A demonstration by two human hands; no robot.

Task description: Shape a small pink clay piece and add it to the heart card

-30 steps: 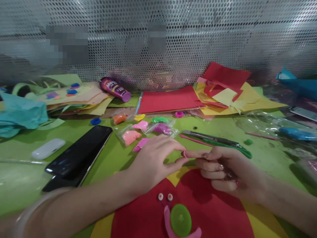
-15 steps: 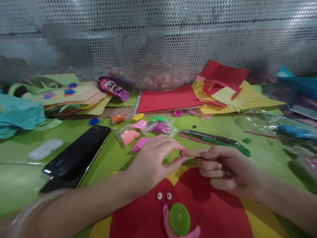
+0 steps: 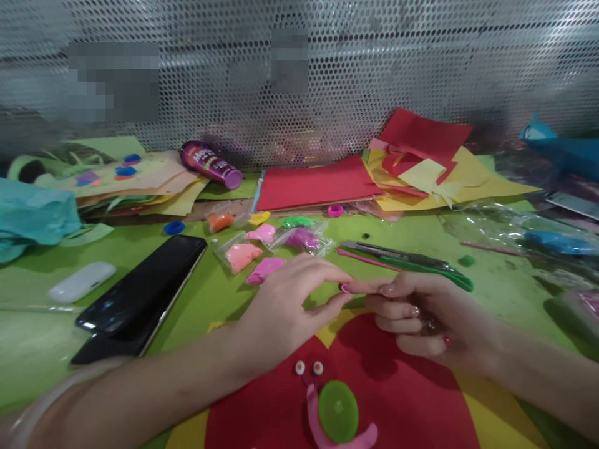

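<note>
My left hand [image 3: 292, 305] pinches a small pink curl of modelling clay [image 3: 345, 288] between thumb and fingertips. The index tip of my right hand [image 3: 416, 312] touches that curl; its thumb presses along the index finger and its other fingers are bent, and anything inside them is hidden. Below both hands lies a red heart-shaped paper [image 3: 402, 399] on a yellow sheet [image 3: 503, 411]. On the heart is a snail with a pink clay body [image 3: 314, 415], a green round shell [image 3: 337, 411] and two white eyes [image 3: 309, 368] with orange centres.
Bagged clay in several colours [image 3: 243, 255] lies beyond my left hand. A cutter knife [image 3: 397, 252] and green-handled scissors [image 3: 435, 274] lie behind my right hand. At left are a phone [image 3: 145, 287] and a white case [image 3: 82, 282]. Paper stacks [image 3: 318, 184] line the perforated metal wall [image 3: 327, 75].
The view has shifted very slightly. Both hands keep almost the same pose, fingertips meeting at the pink clay; nothing has been let go.
</note>
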